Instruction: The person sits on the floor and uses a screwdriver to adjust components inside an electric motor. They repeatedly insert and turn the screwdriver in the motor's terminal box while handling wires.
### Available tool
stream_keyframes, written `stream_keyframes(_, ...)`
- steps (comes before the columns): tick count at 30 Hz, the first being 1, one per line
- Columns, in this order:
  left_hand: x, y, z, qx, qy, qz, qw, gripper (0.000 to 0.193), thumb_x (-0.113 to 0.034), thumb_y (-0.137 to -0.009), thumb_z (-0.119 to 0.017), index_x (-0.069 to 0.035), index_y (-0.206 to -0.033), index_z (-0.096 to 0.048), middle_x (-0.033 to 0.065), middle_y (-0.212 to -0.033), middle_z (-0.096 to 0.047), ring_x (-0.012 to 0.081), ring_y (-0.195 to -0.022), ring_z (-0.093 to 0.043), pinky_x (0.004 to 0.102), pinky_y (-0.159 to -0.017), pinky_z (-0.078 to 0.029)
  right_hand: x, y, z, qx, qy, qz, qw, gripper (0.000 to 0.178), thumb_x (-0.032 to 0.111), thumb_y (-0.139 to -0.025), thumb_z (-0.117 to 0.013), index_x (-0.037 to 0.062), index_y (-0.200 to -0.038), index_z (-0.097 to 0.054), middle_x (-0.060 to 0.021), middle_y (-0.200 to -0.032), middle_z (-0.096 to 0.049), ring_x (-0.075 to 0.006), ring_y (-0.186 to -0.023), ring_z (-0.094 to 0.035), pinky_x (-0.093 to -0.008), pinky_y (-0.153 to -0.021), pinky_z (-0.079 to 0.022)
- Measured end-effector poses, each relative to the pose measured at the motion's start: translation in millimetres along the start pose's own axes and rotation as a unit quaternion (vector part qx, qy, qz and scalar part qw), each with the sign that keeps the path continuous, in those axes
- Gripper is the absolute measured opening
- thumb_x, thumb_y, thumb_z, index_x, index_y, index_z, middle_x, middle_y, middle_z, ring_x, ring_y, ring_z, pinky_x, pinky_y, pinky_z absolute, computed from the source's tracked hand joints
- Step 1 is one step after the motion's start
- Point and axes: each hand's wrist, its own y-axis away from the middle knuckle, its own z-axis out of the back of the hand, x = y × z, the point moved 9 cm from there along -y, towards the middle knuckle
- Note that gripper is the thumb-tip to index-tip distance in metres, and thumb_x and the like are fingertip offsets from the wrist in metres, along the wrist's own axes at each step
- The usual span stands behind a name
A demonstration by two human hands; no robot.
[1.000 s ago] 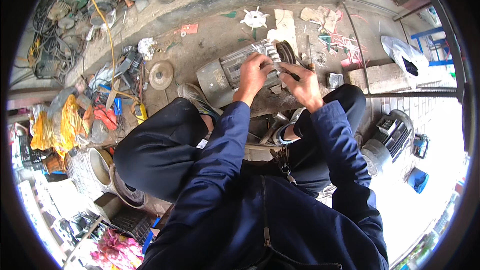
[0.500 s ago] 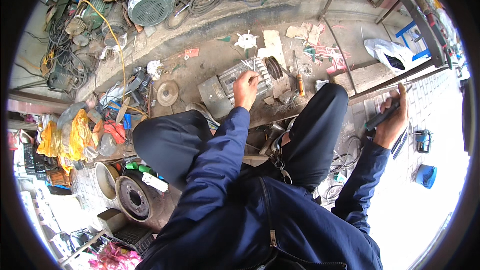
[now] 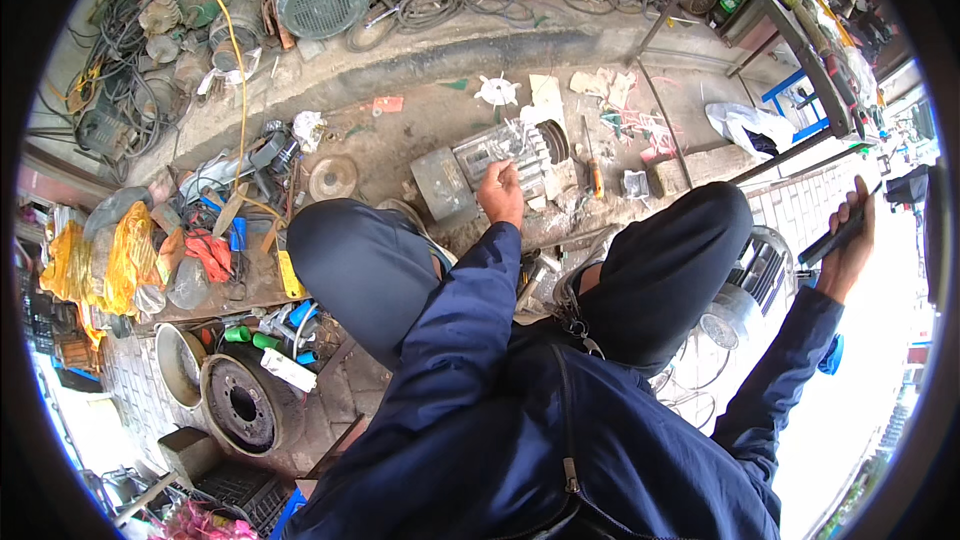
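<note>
Clamping my right fingers [image 3: 862, 190] round a dark tool [image 3: 818, 248], left fingers [image 3: 492, 177] bunched together over the motor [image 3: 478, 152] — white fan [image 3: 497, 91] seemingly off, pulley [image 3: 553, 139] on.

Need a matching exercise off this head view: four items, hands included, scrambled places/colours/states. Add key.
Column 1
1. left hand
2. right hand
3. screwdriver
4. fan wheel

Column 2
A. white, lying beyond the motor
B. gripping a dark elongated object, out to the right
C. orange-handled, lying to the right of the motor
D. at the motor, fingers curled

Pairs: 1-D, 2-B, 3-C, 4-A
</note>
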Motion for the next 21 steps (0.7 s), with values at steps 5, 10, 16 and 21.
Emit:
stream_keyframes(5, -26.0, 8.1, 8.8, 0.021, -0.067, -0.008, 0.997, 0.013, -0.007, -0.095, -0.075, -0.001, -0.107, -0.074, 0.0116, -0.093, -0.078, 0.0177, -0.084, -0.075, 0.0324, -0.078, -0.057, -45.5, -22.3, -70.2, 0.063, 0.065, -0.019, 0.996, 0.047, 0.032, -0.112, -0.056, -0.0046, -0.141, -0.061, 0.0001, -0.092, -0.062, -0.0047, -0.070, -0.053, -0.0204, -0.055, -0.042)
stream_keyframes(10, -53.4, 14.8, 6.6, 0.090, -0.083, -0.027, 0.992, 0.017, -0.013, -0.097, -0.073, -0.003, -0.111, -0.075, 0.0143, -0.100, -0.076, 0.0203, -0.087, -0.073, 0.0356, -0.079, -0.057, -197.8, -14.2, -132.5, 0.073, 0.175, -0.203, 0.961, 0.033, 0.029, -0.102, -0.065, 0.0044, -0.121, -0.076, 0.0009, -0.081, -0.063, -0.0079, -0.061, -0.052, -0.0240, -0.053, -0.041)
stream_keyframes(16, -49.8, -17.9, 6.2, 0.070, 0.149, 0.059, 0.985, 0.032, -0.025, -0.107, -0.058, 0.001, -0.119, -0.070, 0.0117, -0.108, -0.076, 0.0231, -0.096, -0.072, 0.0332, -0.086, -0.056, -366.4, 46.4, -208.9, 0.201, 0.143, -0.369, 0.896, 0.029, 0.028, -0.101, -0.066, 0.0048, -0.115, -0.078, -0.0012, -0.081, -0.067, -0.0102, -0.059, -0.054, -0.0272, -0.051, -0.044)
stream_keyframes(21, -16.3, -38.4, 3.6, 0.016, 0.181, 0.204, 0.962, 0.030, -0.023, -0.107, -0.059, 0.001, -0.121, -0.071, 0.0128, -0.107, -0.077, 0.0204, -0.093, -0.073, 0.0325, -0.085, -0.058, -412.2, 80.6, -230.9, 0.222, 0.130, -0.390, 0.884, 0.027, 0.026, -0.103, -0.067, 0.0023, -0.109, -0.077, -0.0010, -0.077, -0.065, -0.0088, -0.057, -0.054, -0.0263, -0.050, -0.042)
